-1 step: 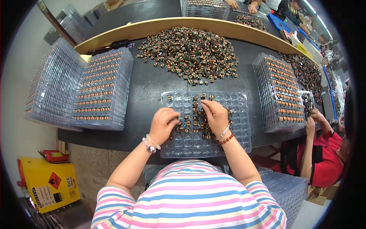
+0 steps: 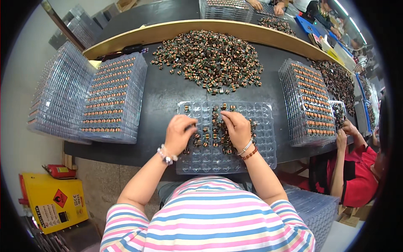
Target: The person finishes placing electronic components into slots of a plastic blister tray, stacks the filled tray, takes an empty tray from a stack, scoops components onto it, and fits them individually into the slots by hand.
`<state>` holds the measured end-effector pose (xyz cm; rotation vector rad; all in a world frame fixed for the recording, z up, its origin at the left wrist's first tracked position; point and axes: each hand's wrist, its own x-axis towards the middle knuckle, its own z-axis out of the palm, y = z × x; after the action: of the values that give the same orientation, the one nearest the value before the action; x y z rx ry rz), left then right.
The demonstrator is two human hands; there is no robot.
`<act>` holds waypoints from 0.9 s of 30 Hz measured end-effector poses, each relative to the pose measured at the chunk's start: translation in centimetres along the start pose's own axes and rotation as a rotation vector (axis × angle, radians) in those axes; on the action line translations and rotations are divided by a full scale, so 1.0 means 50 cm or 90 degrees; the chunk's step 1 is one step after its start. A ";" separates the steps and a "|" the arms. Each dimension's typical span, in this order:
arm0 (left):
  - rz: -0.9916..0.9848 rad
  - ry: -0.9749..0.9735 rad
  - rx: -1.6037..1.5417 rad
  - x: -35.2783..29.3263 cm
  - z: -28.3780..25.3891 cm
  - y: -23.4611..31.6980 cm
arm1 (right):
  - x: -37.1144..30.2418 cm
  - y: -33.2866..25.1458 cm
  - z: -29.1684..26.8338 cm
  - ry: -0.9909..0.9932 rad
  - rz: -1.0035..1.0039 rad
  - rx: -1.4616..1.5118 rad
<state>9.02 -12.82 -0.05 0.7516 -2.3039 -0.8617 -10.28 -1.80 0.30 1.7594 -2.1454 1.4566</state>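
Note:
A clear plastic tray with rows of round pockets lies in front of me. Small copper-wound coils with dark cores sit loosely in and over its middle. Above the tray's left part, my left hand is closed in a loose pinch; its fingertips are smeared, and what they hold cannot be made out. My right hand hovers over the tray's middle, thumb and forefinger pinched beside the upper coils. Its fingertips hide whatever is between them. Some coils are covered by this hand.
A big heap of coils lies beyond the tray, before a wooden ledge. Stacks of filled trays stand left and right. Farther left leans another tray stack. A co-worker in a red shirt sits at right.
My left hand has shifted slightly left and up, its thumb and forefinger a little farther apart. The right hand stays almost where it was.

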 end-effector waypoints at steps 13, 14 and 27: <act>0.103 0.112 0.219 0.093 0.059 -0.066 | -0.013 0.008 0.003 -0.067 0.063 0.029; 0.071 0.120 0.228 0.092 0.068 -0.061 | -0.013 0.007 0.002 -0.072 0.061 0.031; -0.024 0.204 0.256 0.091 0.093 -0.030 | -0.013 0.010 0.004 -0.088 0.042 0.022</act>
<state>3.27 -14.94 -2.73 1.0232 -2.1935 -0.2607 -10.32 -1.46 -0.46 1.8693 -2.2786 1.4344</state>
